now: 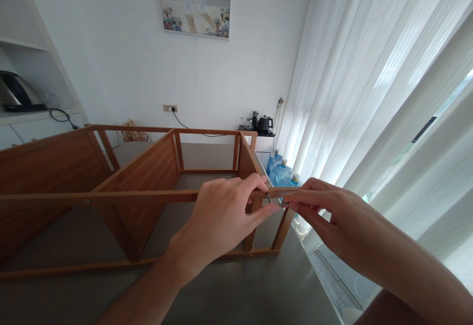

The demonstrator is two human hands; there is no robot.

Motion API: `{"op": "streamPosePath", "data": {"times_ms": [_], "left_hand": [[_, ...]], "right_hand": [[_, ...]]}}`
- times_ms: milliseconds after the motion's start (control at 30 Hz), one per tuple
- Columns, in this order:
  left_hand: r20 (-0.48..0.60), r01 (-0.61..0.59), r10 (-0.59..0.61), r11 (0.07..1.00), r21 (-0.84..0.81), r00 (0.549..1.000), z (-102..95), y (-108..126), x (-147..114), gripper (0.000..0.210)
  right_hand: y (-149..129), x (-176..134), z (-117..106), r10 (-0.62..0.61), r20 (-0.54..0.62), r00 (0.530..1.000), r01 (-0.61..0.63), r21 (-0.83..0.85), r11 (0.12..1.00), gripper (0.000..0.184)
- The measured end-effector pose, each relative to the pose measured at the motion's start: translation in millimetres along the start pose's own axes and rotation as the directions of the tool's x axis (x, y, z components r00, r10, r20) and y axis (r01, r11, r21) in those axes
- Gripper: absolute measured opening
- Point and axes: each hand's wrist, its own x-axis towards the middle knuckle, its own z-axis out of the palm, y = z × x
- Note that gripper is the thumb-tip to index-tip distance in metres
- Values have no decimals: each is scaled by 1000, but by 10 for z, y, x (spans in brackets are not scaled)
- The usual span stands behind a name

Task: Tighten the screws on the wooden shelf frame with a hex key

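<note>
In the head view, the fingers of my right hand (334, 207) are pinching a thin metal tool (285, 204), closed tight with thumb against forefinger. My left hand (218, 211) is reaching across the wooden frame (148, 197), its thumb and forefinger standing slightly apart around a small dark pin (268, 198) at the rail; I cannot tell whether they are gripping it. The frame is lying along the tabletop (258, 290), its end nearing the right edge, wooden panels (144, 182) crossing between its rails.

Beyond that edge, blue water bottles (283, 172) are standing in a row beside the curtain (343, 93); I cannot make out how full they are. Past the far right corner, a black kettle (264, 125) and a glass pot (248, 124) are sitting on a black tray (272, 134). A silver kettle (22, 93) is resting on a shelf (68, 116) off to the left. Bare tabletop is stretching below my wrists, towards the near edge.
</note>
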Motion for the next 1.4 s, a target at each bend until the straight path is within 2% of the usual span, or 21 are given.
{"op": "streamPosePath", "data": {"times_ms": [167, 267, 467, 667, 900, 1133, 1400], "left_hand": [[-10, -3, 3, 1000, -6, 1000, 3, 5, 0, 34], [-10, 2, -2, 1000, -12, 1000, 6, 6, -1, 34], [-15, 12, -13, 1000, -24, 1000, 16, 13, 0, 34], [-8, 13, -14, 1000, -23, 1000, 3, 20, 7, 34], [27, 15, -15, 999, -30, 1000, -19, 15, 11, 30], [24, 22, -22, 1000, -8, 999, -17, 27, 16, 30], [20, 10, -10, 1000, 11, 1000, 4, 12, 0, 30]], "right_hand": [[-19, -4, 21, 46, -2, 999, -46, -4, 999, 27], [-55, 7, 32, 73, -40, 997, -73, -15, 997, 26], [-108, 24, 30, 75, -104, 992, -75, 9, 997, 23], [-103, 14, 25, 79, -115, 990, -80, -3, 997, 23], [-108, 12, 11, 102, -72, 992, -102, 4, 995, 28], [-111, 40, 12, 106, -83, 991, -104, 24, 994, 26], [12, 36, 18, 132, 36, 991, -133, 23, 991, 26]]}}
